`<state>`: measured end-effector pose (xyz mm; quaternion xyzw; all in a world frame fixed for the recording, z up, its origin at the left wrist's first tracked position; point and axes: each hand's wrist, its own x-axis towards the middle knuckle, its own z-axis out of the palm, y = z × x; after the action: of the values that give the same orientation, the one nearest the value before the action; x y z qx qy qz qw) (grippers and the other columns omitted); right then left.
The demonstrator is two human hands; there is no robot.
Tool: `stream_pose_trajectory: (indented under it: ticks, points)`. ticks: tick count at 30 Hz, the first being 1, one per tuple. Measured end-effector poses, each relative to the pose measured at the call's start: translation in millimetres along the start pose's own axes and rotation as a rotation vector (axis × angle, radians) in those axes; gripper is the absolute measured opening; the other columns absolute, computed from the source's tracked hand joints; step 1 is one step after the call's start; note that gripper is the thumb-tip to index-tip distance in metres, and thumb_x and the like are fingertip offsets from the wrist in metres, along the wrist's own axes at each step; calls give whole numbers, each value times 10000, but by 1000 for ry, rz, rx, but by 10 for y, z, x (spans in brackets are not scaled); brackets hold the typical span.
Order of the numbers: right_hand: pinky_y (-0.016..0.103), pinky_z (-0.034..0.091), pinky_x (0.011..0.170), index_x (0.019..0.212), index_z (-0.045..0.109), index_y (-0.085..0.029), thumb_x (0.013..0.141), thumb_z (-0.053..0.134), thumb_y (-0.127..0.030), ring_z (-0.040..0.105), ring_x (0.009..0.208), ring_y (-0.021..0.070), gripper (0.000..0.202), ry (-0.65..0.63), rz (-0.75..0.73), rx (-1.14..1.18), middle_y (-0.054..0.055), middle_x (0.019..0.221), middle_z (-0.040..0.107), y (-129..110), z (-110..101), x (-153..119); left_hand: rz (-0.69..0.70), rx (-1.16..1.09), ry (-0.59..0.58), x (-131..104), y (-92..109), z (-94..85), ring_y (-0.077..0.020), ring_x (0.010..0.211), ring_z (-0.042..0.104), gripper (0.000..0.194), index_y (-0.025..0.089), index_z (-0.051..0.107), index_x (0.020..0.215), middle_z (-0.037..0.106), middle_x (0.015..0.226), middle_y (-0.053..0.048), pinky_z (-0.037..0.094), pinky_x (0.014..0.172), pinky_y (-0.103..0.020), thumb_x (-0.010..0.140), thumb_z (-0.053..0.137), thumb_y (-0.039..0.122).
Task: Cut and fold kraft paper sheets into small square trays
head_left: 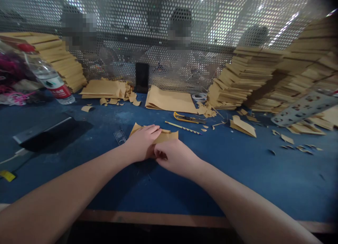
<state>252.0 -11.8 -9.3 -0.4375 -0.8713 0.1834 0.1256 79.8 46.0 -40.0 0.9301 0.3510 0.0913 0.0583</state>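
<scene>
A small piece of folded brown kraft paper [167, 136] lies on the blue tabletop in front of me. Pressed flat across its left part is my left hand [142, 142], fingers stretched out. My right hand [179, 156] is closed, thumb and curled fingers together at the paper's near edge; the exact pinch is partly hidden. Just beyond the paper are a striped pencil [183, 128] and a yellow utility knife [188, 118]. A dark printed ruler or card [120, 136] shows at the paper's left side.
Folded brown sheets [171, 99] and a black phone [142, 77] stand along the perforated metal screen [158, 33]. Tall stacks of paper [243, 75] rise at both sides. At left are a water bottle [54, 80] and a dark device [49, 133]; scraps are scattered right. A patterned cylinder [303, 108] leans there.
</scene>
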Motion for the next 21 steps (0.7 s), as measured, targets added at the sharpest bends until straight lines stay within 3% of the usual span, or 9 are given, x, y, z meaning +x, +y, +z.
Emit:
stream_pose_trajectory:
  ticks: [4, 8, 10, 15, 21]
  points:
    - [268, 363, 603, 757, 643, -207, 821, 618, -224, 585, 694, 140, 71, 38, -35, -44, 0, 757, 677, 84, -198, -40, -41, 19, -9, -6, 31, -13, -310, 1420, 351, 656, 44, 422, 1424, 408, 1513, -176, 322, 1165, -435, 866, 529, 372]
    - [272, 431, 686, 894, 686, -229, 811, 603, -196, 629, 736, 147, 122, 270, 42, -136, -5, 817, 704, 447, -530, -138, -73, 32, -27, -6, 60, -37, -311, 1425, 341, 597, 71, 406, 1446, 385, 1534, -149, 318, 1166, -451, 938, 426, 385]
    - [281, 435, 657, 890, 697, -234, 773, 642, -194, 631, 717, 163, 136, 193, 47, -194, -1, 804, 706, 642, -623, -171, -78, 37, -37, -2, 65, -45, -307, 1426, 341, 591, 90, 413, 1444, 386, 1536, -138, 311, 1169, -456, 932, 437, 384]
    - [297, 488, 742, 931, 708, -245, 802, 654, -171, 665, 855, 190, 158, 1, -92, -201, 21, 933, 720, 831, -530, -159, -84, 38, -42, -1, 54, -45, -290, 1430, 336, 602, 96, 406, 1450, 380, 1541, -126, 299, 1179, -448, 912, 448, 363]
    - [384, 516, 919, 1124, 682, -235, 885, 630, -238, 641, 1073, 228, 245, 131, -256, -249, 73, 1206, 668, 904, -298, -179, -87, 31, -43, -13, 46, -33, -278, 1444, 313, 614, 97, 387, 1462, 366, 1551, -112, 300, 1181, -441, 921, 438, 383]
